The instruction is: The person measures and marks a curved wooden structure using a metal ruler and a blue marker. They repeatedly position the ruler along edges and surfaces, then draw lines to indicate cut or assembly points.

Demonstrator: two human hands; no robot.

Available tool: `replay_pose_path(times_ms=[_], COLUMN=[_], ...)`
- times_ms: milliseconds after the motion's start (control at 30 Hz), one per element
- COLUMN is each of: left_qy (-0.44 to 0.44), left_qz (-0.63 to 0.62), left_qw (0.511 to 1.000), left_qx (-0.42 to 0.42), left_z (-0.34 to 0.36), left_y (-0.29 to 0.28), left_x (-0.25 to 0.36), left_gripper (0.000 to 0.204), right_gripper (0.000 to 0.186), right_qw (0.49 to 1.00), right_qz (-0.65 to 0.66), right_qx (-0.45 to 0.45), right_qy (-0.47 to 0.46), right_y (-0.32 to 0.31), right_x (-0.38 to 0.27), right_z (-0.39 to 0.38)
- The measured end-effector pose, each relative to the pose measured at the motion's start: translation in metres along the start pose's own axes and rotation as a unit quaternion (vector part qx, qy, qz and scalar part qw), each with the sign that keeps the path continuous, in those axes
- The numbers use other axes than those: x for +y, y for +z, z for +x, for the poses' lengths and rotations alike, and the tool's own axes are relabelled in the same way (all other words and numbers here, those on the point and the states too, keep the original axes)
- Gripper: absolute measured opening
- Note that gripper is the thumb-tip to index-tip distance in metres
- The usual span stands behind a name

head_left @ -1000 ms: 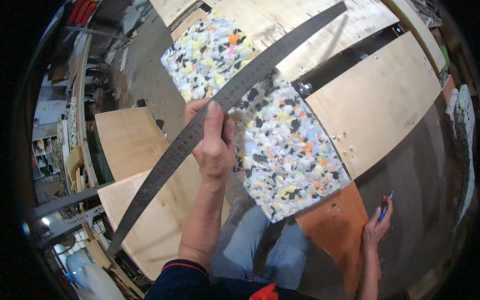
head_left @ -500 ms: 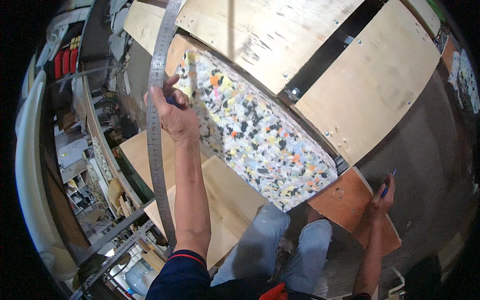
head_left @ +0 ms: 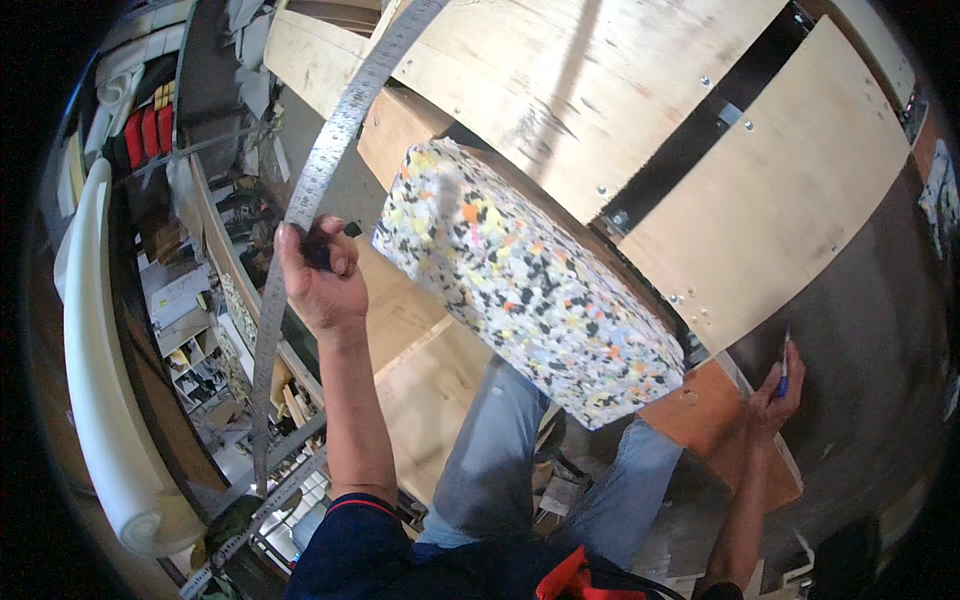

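My left hand (head_left: 325,285) is closed round a long, flat steel ruler (head_left: 335,145), which slants from the top of the view down past my forearm. A small dark blue thing (head_left: 318,255) with a black end also sits in its curled fingers; its kind is hidden. Right of that hand, a thick block of speckled multicoloured foam (head_left: 530,280) lies tilted against the edge of the plywood panels, above my knees, with neither hand touching it. At the far right, my right hand (head_left: 775,400) grips a slim blue pen (head_left: 783,382), tip pointing away from me.
Large bolted plywood panels (head_left: 760,160) fill the upper right, split by a dark gap. A reddish-brown board (head_left: 700,405) lies between the foam and my right hand. Pale boards (head_left: 430,385) lie below the foam. At left are a white foam roll (head_left: 120,380) and cluttered shelves.
The ruler and my left hand have moved leftward and down, away from the foam block. The foam looks more tilted, showing more of its side. My right hand keeps the pen.
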State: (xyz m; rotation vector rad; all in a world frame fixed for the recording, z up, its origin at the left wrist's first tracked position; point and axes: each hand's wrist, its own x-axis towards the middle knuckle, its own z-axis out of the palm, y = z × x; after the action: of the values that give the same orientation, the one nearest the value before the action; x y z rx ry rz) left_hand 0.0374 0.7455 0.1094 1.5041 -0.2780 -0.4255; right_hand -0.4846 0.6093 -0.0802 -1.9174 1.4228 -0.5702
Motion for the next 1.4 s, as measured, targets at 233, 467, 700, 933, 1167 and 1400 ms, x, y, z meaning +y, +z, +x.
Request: replay_pose_path(times_ms=[233,467,700,933,1167,1400], left_qy=[-0.031,-0.099,-0.16,-0.207,-0.207,-0.23], left_qz=[0.0,-0.014,-0.06,-0.068,-0.129,-0.148], left_qw=[0.998,0.991,0.98,0.971,0.969,0.96], left_qx=[-0.054,-0.092,-0.1,-0.101,-0.044,-0.059], left_z=[0.1,0.152,0.183,0.208,0.214,0.217], left_y=[-0.019,-0.055,-0.042,-0.028,-0.024,-0.028], left_x=[-0.024,-0.043,-0.089,-0.137,-0.156,-0.158], left_gripper=[0.03,0.032,0.035,0.037,0.034,0.035], right_gripper=[0.019,0.017,0.017,0.019,0.023,0.02], right_qw=[0.95,0.849,0.721,0.734,0.728,0.741], right_qz=[0.273,0.457,0.569,0.505,0.52,0.496], right_qx=[0.006,-0.144,-0.247,-0.321,-0.293,-0.302], right_qy=[0.152,0.224,0.309,0.321,0.336,0.339], right_y=[0.057,0.167,0.24,0.26,0.267,0.277], right_x=[-0.14,-0.248,-0.29,-0.307,-0.303,-0.312], right_z=[0.057,0.108,0.159,0.163,0.159,0.169])
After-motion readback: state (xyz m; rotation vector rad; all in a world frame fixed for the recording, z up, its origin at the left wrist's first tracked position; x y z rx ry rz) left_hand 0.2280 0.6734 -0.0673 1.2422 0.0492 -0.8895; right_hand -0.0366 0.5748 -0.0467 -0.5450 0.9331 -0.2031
